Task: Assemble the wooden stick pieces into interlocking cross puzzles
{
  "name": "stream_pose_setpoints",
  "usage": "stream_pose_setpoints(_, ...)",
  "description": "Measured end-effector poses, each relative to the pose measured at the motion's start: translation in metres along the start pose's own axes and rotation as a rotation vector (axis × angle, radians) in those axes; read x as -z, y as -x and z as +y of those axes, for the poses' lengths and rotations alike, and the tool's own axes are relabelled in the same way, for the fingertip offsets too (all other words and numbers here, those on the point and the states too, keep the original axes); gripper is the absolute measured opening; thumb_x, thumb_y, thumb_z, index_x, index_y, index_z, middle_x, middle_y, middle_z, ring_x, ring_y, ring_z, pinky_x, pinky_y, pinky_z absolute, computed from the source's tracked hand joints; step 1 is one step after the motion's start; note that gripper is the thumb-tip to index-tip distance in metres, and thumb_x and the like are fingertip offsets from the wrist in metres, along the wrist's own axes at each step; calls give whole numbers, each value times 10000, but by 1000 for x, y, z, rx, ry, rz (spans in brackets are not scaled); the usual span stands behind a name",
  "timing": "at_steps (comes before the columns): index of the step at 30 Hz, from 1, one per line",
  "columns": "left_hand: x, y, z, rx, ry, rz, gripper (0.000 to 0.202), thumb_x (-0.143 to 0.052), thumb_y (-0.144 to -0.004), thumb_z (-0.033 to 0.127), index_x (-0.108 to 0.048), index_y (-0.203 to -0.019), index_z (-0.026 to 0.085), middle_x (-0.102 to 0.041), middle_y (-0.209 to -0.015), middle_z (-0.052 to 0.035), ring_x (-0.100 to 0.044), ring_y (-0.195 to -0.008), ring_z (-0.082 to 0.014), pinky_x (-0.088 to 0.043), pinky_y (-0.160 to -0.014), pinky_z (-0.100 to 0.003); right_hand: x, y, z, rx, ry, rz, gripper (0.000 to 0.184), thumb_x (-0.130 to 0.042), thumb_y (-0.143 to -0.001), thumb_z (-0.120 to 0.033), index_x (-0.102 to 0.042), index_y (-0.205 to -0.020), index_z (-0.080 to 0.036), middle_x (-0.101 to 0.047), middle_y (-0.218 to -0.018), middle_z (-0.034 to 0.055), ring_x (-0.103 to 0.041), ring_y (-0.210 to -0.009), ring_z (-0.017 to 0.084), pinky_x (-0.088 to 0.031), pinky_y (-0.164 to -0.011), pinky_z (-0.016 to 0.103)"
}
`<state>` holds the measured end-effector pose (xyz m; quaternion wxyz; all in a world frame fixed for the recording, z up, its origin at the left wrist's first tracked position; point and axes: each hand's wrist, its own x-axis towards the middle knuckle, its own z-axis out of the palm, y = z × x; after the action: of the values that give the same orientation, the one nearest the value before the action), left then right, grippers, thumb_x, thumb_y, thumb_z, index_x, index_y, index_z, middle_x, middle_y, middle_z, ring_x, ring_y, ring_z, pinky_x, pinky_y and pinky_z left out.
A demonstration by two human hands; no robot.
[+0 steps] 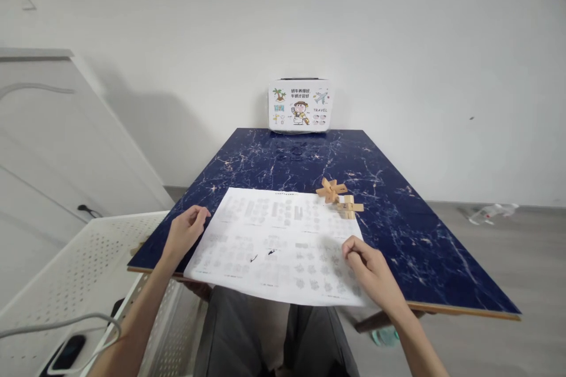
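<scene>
A large white printed sheet (265,235) lies across the front of the table, its lower edge hanging past the table's near edge. Faint grey diagrams cover it, and two small black marks show near the lower middle. To the left of the sheet, my left hand (188,230) rests on the table with its fingers curled in and nothing seen in them. My right hand (367,265) lies at the sheet's right edge, also loosely closed, with no object visible in it. Two wooden interlocking-stick puzzles (331,189) (350,207) sit close together at the sheet's upper right corner.
The dark blue marbled table (300,159) carries a white cartoon-printed case (299,106) at its back, against the wall. A white perforated basket (88,253) and a cable (57,325) are at the left. Plastic bottles (490,213) lie on the floor at right.
</scene>
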<state>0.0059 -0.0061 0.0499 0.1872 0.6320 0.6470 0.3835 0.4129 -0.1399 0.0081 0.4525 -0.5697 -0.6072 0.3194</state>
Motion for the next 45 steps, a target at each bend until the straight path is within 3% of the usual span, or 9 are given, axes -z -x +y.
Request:
stream_pose_setpoints(5,1,-2,-2,-68,-84,-50,295,-512,-888,449,-645,-810,197,-474,-532,51,-437,-505,-131,-323,-507,-232,18,-7,-8,183,31,47,191,-421,-968,-221,-557,-835,-227,-548,-737,8,-514,-648,171,-402,-609,282)
stream_pose_setpoints(8,0,-3,-3,-64,-86,-57,294,-509,-891,446,-645,-822,195,-469,-531,50,-436,-507,-133,-316,-506,-235,39,-30,-7,323,209,319,103,-492,-961,-240,-594,-955,-224,-628,-983,87,-611,-877,227,-481,-739,322)
stream_pose_setpoints(11,-1,-3,-4,-54,-67,-71,292,-508,-898,446,-640,-837,193,-463,-543,52,-438,-517,-131,-317,-513,-232,55,-57,4,266,382,401,209,-542,-961,-330,-622,-1108,-206,-620,-1134,138,-637,-835,225,-505,-690,331)
stream_pose_setpoints(19,0,-3,-5,-37,-68,-81,317,-501,-896,481,-636,-847,199,-454,-540,58,-440,-516,-135,-316,-523,-238,55,-80,37,43,631,214,288,-479,-1019,-455,-647,-1017,-220,-742,-867,73,-705,-798,271,-442,-650,324)
stream_pose_setpoints(25,0,6,5,-130,-121,-61,325,-502,-901,483,-637,-821,198,-502,-562,39,-470,-549,-146,-350,-555,-251,41,-74,6,178,274,87,274,-495,-1016,-470,-587,-1061,-215,-750,-900,83,-692,-757,241,-464,-666,323)
stream_pose_setpoints(29,-22,23,33,-257,-116,20,293,-480,-953,438,-639,-888,200,-639,-736,-5,-543,-629,-154,-426,-627,-266,11,-84,-20,227,80,-41,242,-530,-1004,-474,-578,-1022,-237,-737,-910,73,-678,-774,229,-486,-666,329)
stream_pose_setpoints(32,-54,30,60,-365,-19,-109,272,-567,-944,443,-617,-1079,213,-689,-984,-54,-635,-836,-195,-495,-754,-301,-16,-102,-28,291,-38,-164,231,-545,-998,-462,-574,-1029,-235,-720,-939,68,-676,-823,220,-508,-710,334)
stream_pose_setpoints(37,-97,17,83,-432,155,-423,750,-803,-793,446,-440,-1431,293,-549,-1426,-110,-622,-1131,-245,-524,-869,-358,-50,-120,-22,310,-126,-299,235,-560,-999,-440,-588,-1050,-213,-705,-932,40,-650,-822,187,-490,-735,307)
stream_pose_setpoints(45,-110,13,81,-505,136,-493,639,-829,-745,495,-606,-1294,255,-704,-1218,-75,-665,-929,-220,-529,-777,-339,-54,-111,-11,278,-100,-355,243,-602,-980,-418,-621,-1102,-208,-737,-1014,49,-635,-811,183,-467,-703,296)
